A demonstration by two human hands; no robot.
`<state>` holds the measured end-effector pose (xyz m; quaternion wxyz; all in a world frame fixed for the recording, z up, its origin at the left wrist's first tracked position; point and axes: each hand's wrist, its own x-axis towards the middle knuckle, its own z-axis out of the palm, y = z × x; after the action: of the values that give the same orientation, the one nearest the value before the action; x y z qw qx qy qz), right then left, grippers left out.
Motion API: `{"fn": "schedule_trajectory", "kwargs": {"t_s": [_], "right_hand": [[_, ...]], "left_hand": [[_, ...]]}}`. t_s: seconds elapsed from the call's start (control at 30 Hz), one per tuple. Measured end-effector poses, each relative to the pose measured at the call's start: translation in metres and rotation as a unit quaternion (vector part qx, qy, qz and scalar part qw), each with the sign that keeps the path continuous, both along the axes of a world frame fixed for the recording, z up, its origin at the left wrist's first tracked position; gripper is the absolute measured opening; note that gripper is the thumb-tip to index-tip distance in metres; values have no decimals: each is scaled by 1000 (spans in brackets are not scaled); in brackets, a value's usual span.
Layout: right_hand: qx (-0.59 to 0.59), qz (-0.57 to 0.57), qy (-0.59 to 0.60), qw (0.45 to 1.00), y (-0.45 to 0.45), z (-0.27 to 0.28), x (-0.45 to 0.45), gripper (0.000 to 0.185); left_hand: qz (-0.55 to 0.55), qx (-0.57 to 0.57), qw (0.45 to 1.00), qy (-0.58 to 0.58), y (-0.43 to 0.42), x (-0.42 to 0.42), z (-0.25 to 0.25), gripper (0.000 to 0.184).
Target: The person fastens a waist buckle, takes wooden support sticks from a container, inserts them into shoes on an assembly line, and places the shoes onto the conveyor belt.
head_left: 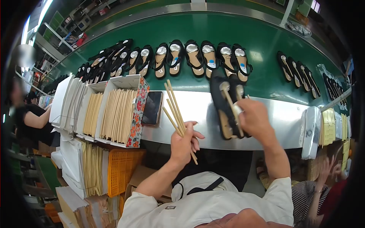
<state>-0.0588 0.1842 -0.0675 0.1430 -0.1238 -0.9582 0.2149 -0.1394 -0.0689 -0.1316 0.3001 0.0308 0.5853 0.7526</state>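
Observation:
My left hand (182,143) is closed around several thin wooden sticks (174,108), which fan upward over the metal table edge. My right hand (254,117) is closed on a pair of black sandals (219,110) at the front of the table. These sandals have beige insoles, and a wooden stick (230,104) runs lengthwise along one of them. Motion blurs the pair a little, and the palm side of the right hand is hidden. Beyond both hands stands a row of black sandals (193,57) with pale, shiny stuffing in the toes.
Boxes of wooden sticks (118,114) stand at left beside a dark phone (152,108). More sandals (298,74) lie on the green belt (262,57) at right. An orange crate (123,171) is below left. A plastic-wrapped pack (311,131) hangs over the right edge. Other people are at both sides.

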Motion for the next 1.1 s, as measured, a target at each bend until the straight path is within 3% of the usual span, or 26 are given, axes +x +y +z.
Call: {"fn": "schedule_trajectory", "kwargs": {"t_s": [0.07, 0.27, 0.4, 0.47, 0.6, 0.63, 0.73, 0.83, 0.93, 1.0, 1.07, 1.1], "right_hand": [[36, -26, 56, 997, 41, 3, 2, 17], [165, -176, -36, 970, 191, -5, -24, 20], [185, -215, -3, 959, 262, -40, -46, 30], [139, -178, 84, 971, 240, -43, -68, 36], [71, -58, 18, 996, 182, -63, -122, 36], [55, -81, -69, 993, 169, -58, -137, 36], [39, -103, -148, 983, 169, -83, -172, 35], [-3, -166, -96, 982, 185, -102, -184, 30], [-68, -156, -60, 984, 175, -74, -169, 30], [-102, -142, -24, 984, 146, -44, -144, 27], [-177, -108, 37, 978, 133, -50, -121, 28], [-185, -94, 41, 977, 123, -51, -108, 28]], "left_hand": [[-8, 3, 999, 32, 10, -20, 6, 37], [-60, -23, 995, 72, 51, -60, 16, 34], [-96, -37, 993, 49, 77, -56, 2, 34], [-100, -46, 994, 9, 87, -52, -3, 34], [-115, -40, 992, -26, 94, -43, -13, 35], [-122, -35, 991, -33, 93, -41, -13, 37], [-112, -12, 990, -86, 87, -41, -14, 38], [-108, 22, 988, -112, 69, -48, -14, 39], [-93, 60, 985, -130, 54, -53, -18, 37], [-69, 53, 991, -106, 46, -56, -17, 38], [-50, 67, 993, -83, 39, -60, -18, 36], [-34, 62, 997, -16, 35, -63, -19, 35]]}}
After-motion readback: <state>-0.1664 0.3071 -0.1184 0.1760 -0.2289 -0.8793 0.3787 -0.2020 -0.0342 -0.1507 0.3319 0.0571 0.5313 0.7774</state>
